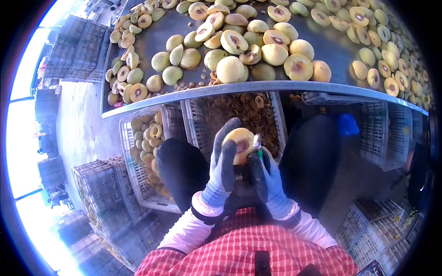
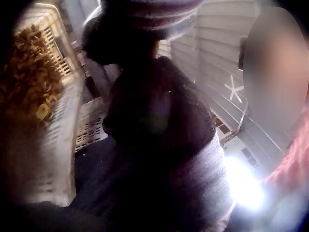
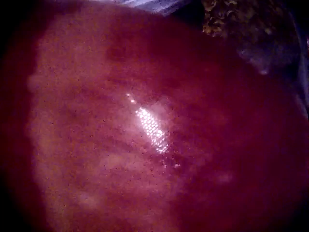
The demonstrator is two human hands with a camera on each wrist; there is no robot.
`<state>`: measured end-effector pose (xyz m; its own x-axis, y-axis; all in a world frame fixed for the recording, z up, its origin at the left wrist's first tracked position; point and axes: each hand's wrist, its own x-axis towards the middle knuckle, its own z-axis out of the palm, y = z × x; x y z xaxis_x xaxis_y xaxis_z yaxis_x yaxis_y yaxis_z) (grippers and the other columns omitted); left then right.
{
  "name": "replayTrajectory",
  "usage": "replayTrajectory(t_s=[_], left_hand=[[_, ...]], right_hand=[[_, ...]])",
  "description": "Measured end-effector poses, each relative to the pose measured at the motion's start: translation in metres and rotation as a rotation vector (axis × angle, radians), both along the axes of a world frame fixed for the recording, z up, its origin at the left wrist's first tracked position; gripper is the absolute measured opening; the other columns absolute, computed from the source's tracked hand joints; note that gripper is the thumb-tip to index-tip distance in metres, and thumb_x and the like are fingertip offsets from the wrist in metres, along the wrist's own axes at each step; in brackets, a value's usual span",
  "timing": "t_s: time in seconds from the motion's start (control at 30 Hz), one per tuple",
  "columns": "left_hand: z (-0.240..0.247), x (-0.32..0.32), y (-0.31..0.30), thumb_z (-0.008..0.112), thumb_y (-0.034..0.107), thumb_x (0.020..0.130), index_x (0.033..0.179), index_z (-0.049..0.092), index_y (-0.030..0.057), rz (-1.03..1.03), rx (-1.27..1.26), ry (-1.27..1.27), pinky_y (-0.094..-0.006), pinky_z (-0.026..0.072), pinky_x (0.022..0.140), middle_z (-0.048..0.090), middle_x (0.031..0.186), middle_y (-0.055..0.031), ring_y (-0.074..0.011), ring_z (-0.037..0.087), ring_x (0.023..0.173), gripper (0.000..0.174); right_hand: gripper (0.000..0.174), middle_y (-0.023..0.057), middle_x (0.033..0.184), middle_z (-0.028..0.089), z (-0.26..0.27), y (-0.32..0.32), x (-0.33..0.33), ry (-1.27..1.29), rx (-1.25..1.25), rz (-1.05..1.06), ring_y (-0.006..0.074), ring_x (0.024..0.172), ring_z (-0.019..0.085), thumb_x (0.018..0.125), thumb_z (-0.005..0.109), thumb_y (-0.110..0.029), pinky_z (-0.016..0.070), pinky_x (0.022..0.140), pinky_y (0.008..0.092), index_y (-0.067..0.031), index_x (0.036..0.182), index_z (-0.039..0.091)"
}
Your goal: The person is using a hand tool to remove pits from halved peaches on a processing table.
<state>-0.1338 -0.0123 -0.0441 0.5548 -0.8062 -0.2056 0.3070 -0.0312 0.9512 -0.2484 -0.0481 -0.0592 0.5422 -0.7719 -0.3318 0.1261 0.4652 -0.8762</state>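
In the head view a halved yellow fruit (image 1: 241, 146), its brown centre showing, is held up between both gloved hands above the person's lap. The left hand (image 1: 221, 168) grips it from the left, thumb and fingers around its edge. On the right side, the right hand (image 1: 268, 177) pinches a small tool (image 1: 258, 141) with a green part and a shiny end, close against the fruit. The left wrist view shows a dark glove (image 2: 154, 111) with the hold in shadow. A reddish blur fills the right wrist view, hiding that hand's work.
A metal-edged table (image 1: 258, 86) bearing many halved fruits spans the front. Beneath it stand a crate of fruit halves (image 1: 133, 170) and a crate of brown scraps (image 1: 195, 126). Stacked crates (image 1: 103, 184) are at the left, others at the right. A blue bag (image 1: 348, 124) lies right of the knees.
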Motion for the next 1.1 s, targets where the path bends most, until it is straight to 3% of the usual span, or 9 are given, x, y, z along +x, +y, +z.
replayTrajectory(t_s=[0.07, 0.17, 0.4, 0.5, 0.67, 0.9, 0.93, 1.03, 1.1], left_hand=[[0.003, 0.002, 0.003, 0.052, 0.037, 0.097, 0.133, 0.046, 0.0039, 0.038, 0.071, 0.186, -0.0306, 0.0446, 0.097, 0.055, 0.123, -0.0100, -0.0200, 0.056, 0.111, 0.050], [0.008, -0.006, 0.006, 0.055, 0.036, 0.096, 0.129, 0.050, 0.0047, 0.041, 0.072, 0.021, -0.0300, 0.0469, 0.094, 0.058, 0.117, -0.0098, -0.0182, 0.058, 0.107, 0.046], [0.004, -0.009, 0.016, 0.060, 0.024, 0.093, 0.120, 0.058, 0.0005, 0.016, 0.076, -0.319, -0.0301, 0.0486, 0.090, 0.062, 0.113, -0.0119, -0.0190, 0.061, 0.102, 0.036], [0.004, -0.003, 0.015, 0.061, 0.027, 0.092, 0.117, 0.058, -0.0011, -0.065, 0.008, -0.523, -0.0293, 0.0477, 0.088, 0.064, 0.108, -0.0110, -0.0170, 0.061, 0.098, 0.038], [0.013, 0.010, 0.008, 0.059, 0.019, 0.087, 0.117, 0.058, -0.0035, -0.223, -0.088, -0.851, -0.0325, 0.0514, 0.083, 0.066, 0.108, -0.0177, -0.0273, 0.067, 0.094, 0.038], [0.007, 0.009, 0.015, 0.057, 0.028, 0.090, 0.116, 0.059, -0.0020, -0.397, -0.016, -0.570, -0.0298, 0.0514, 0.081, 0.067, 0.104, -0.0151, -0.0216, 0.066, 0.091, 0.040], [0.010, 0.004, 0.016, 0.054, 0.035, 0.092, 0.115, 0.060, -0.0011, -0.410, 0.028, -0.286, -0.0281, 0.0515, 0.079, 0.066, 0.101, -0.0117, -0.0184, 0.065, 0.087, 0.043], [0.017, -0.007, 0.015, 0.052, 0.037, 0.093, 0.115, 0.060, -0.0012, -0.349, 0.058, 0.023, -0.0281, 0.0494, 0.080, 0.065, 0.100, -0.0106, -0.0166, 0.062, 0.088, 0.044], [0.010, -0.010, 0.019, 0.056, 0.036, 0.093, 0.116, 0.060, 0.0000, -0.286, 0.046, 0.045, -0.0274, 0.0491, 0.082, 0.064, 0.101, -0.0096, -0.0156, 0.061, 0.088, 0.043]], right_hand=[[0.022, 0.0128, 0.078, 0.060, 0.006, -0.006, -0.009, 0.238, -0.490, 0.160, 0.0224, 0.069, 0.063, 0.094, 0.060, -0.023, 0.0479, 0.061, 0.0304, -0.0026, 0.098, 0.054], [0.023, 0.0182, 0.072, 0.058, 0.010, -0.004, -0.012, 0.335, -0.607, 0.134, 0.0325, 0.065, 0.063, 0.093, 0.059, -0.023, 0.0482, 0.057, 0.0353, -0.0015, 0.094, 0.054], [0.024, 0.0173, 0.074, 0.060, 0.006, 0.016, -0.020, 0.259, -0.453, 0.192, 0.0310, 0.068, 0.064, 0.095, 0.056, -0.023, 0.0487, 0.059, 0.0370, 0.0007, 0.095, 0.054], [0.028, 0.0123, 0.069, 0.060, -0.008, 0.034, -0.013, 0.051, -0.269, 0.068, 0.0229, 0.056, 0.061, 0.098, 0.052, -0.029, 0.0473, 0.051, 0.0331, -0.0007, 0.094, 0.055], [0.041, 0.0048, 0.062, 0.057, 0.005, 0.031, -0.028, -0.255, 0.606, 0.257, 0.0126, 0.038, 0.048, 0.099, 0.045, -0.045, 0.0390, 0.037, 0.0243, -0.0066, 0.092, 0.057], [0.048, 0.0036, 0.063, 0.053, 0.005, 0.036, -0.038, -0.926, 1.236, 0.444, 0.0113, 0.042, 0.048, 0.097, 0.042, -0.053, 0.0380, 0.036, 0.0220, -0.0077, 0.091, 0.055], [0.049, 0.0038, 0.062, 0.052, 0.000, 0.037, -0.037, -1.072, 1.356, 0.506, 0.0112, 0.043, 0.048, 0.097, 0.042, -0.054, 0.0384, 0.037, 0.0222, -0.0075, 0.092, 0.055], [0.050, 0.0033, 0.060, 0.048, -0.008, 0.040, -0.030, -1.212, 1.342, 0.509, 0.0110, 0.044, 0.047, 0.096, 0.041, -0.055, 0.0392, 0.037, 0.0226, -0.0071, 0.092, 0.053], [0.051, 0.0035, 0.061, 0.048, -0.010, 0.040, -0.030, -1.189, 1.335, 0.511, 0.0111, 0.043, 0.045, 0.096, 0.040, -0.056, 0.0392, 0.036, 0.0231, -0.0066, 0.091, 0.053]])
